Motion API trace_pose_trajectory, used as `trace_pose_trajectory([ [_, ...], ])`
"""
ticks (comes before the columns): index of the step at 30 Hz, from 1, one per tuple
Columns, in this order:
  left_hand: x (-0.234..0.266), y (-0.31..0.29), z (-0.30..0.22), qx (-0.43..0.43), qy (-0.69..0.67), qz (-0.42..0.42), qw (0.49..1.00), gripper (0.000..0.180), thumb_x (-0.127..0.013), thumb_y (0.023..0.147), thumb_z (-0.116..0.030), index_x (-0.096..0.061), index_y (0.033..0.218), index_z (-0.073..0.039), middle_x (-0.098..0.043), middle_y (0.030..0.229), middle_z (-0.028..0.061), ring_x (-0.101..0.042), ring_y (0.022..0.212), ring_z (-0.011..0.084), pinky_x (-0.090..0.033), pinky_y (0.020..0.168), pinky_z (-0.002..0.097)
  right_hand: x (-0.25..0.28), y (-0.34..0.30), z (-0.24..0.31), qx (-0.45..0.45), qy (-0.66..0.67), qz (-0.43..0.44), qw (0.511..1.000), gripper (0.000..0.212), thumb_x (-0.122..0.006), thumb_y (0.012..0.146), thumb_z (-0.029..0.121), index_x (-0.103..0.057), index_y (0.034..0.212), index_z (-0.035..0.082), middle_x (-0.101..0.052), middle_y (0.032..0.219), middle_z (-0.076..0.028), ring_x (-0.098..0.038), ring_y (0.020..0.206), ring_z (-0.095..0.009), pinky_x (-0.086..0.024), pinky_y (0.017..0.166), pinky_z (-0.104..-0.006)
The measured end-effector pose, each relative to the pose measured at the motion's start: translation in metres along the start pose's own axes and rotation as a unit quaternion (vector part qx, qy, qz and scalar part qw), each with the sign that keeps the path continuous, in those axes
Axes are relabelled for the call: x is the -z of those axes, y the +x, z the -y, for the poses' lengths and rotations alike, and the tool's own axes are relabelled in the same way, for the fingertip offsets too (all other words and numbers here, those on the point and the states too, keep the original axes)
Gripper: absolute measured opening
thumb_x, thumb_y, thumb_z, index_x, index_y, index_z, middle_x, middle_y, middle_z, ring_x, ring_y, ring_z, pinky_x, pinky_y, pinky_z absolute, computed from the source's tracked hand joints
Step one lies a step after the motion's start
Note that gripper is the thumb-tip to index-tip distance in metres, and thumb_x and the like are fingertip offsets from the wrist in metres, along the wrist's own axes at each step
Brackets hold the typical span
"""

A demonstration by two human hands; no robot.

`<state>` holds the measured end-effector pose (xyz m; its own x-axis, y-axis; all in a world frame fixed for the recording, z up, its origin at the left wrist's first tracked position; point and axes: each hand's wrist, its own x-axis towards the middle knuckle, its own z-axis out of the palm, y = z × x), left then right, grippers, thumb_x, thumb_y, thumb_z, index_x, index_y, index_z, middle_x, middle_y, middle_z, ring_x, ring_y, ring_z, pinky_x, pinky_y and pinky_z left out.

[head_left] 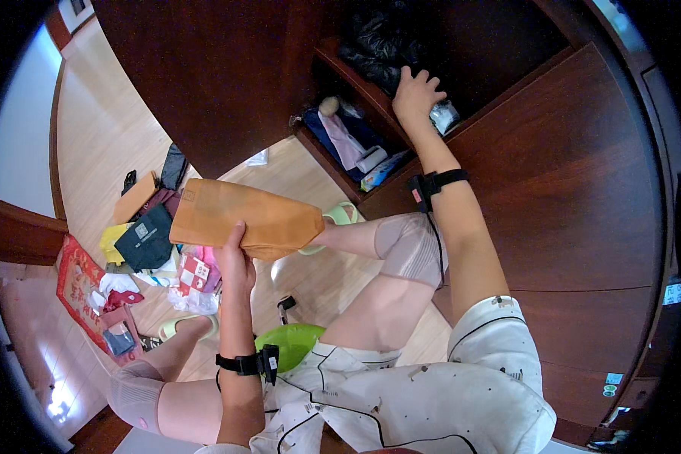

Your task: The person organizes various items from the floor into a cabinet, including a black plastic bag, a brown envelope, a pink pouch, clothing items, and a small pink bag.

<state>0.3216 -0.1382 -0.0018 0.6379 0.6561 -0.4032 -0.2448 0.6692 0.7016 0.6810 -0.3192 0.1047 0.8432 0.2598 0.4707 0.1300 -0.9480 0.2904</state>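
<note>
Mustard-orange folded fabric bag [242,216], held in front of the person's left side, above the floor. Its long axis runs roughly left to right, the right end dipping slightly near the right shin. The left hand [236,261] has it by the near edge, about midway along, thumb on top; the other fingers are hidden beneath. The right hand [418,97] is well apart, up and to the right at the open cabinet, fingers spread and nothing visible in its grasp; whether it touches the black plastic bag [378,57] beside it cannot be told. From there, the fabric bag lies down and to the left. A wooden divider [363,87] separates that compartment from a lower one holding a pink roll [343,140]. A dark cabinet door [212,83] stands beyond the fabric bag; bare floor [310,170] shows between door and cabinet. Left of the fabric bag, a dark green bag [145,238] tops a floor pile.
</note>
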Motion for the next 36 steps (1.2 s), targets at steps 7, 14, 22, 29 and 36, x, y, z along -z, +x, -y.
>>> trace_pose_trajectory([
  [7,0.002,0.000,0.000,0.002,-0.014,0.002,1.000,0.051,-0.060,0.085,-0.002,-0.039,0.132,-0.001,-0.052,0.126,0.0111,-0.055,0.114,0.0233,-0.045,0.098,0.0350,-0.002,0.015,-0.016,0.004,0.021,0.110,0.994,0.054,-0.069,0.080,0.023,-0.046,0.128,0.010,-0.049,0.125,-0.022,-0.043,0.119,-0.041,-0.039,0.091,-0.0602],
  [14,0.008,-0.003,0.000,0.005,-0.037,0.018,0.999,0.053,-0.060,0.085,-0.002,-0.038,0.133,-0.003,-0.051,0.127,0.0105,-0.054,0.114,0.0234,-0.045,0.098,0.0351,0.002,0.007,-0.028,-0.036,0.347,0.074,0.934,0.052,-0.068,0.076,0.020,-0.043,0.118,0.000,-0.056,0.108,-0.025,-0.050,0.103,-0.045,-0.039,0.086,-0.0608],
  [22,0.010,-0.010,-0.012,-0.002,-0.047,0.018,0.999,0.054,-0.061,0.085,-0.003,-0.038,0.134,-0.003,-0.051,0.128,0.0107,-0.054,0.114,0.0227,-0.046,0.096,0.0346,0.053,0.034,-0.044,-0.349,0.323,0.076,0.877,0.063,-0.067,0.082,0.019,-0.037,0.133,-0.001,-0.050,0.126,-0.024,-0.040,0.124,-0.042,-0.036,0.098,-0.0605],
  [29,0.009,-0.019,-0.014,-0.024,-0.068,0.033,0.997,0.054,-0.061,0.085,-0.003,-0.038,0.134,-0.002,-0.051,0.128,0.0106,-0.054,0.115,0.0221,-0.046,0.096,0.0334,0.014,0.047,-0.057,-0.328,0.104,0.013,0.939,0.062,-0.062,0.087,0.022,-0.034,0.139,0.003,-0.035,0.143,-0.021,-0.032,0.133,-0.037,-0.028,0.106,-0.0588],
  [36,0.023,-0.024,-0.024,-0.007,-0.061,0.011,0.998,0.051,-0.060,0.086,-0.002,-0.039,0.133,-0.002,-0.052,0.127,0.0104,-0.053,0.115,0.0222,-0.044,0.097,0.0344,0.014,0.038,-0.051,-0.223,-0.027,-0.070,0.972,0.057,-0.053,0.090,0.019,-0.033,0.142,0.008,-0.035,0.142,-0.021,-0.032,0.132,-0.038,-0.025,0.105,-0.0634],
])
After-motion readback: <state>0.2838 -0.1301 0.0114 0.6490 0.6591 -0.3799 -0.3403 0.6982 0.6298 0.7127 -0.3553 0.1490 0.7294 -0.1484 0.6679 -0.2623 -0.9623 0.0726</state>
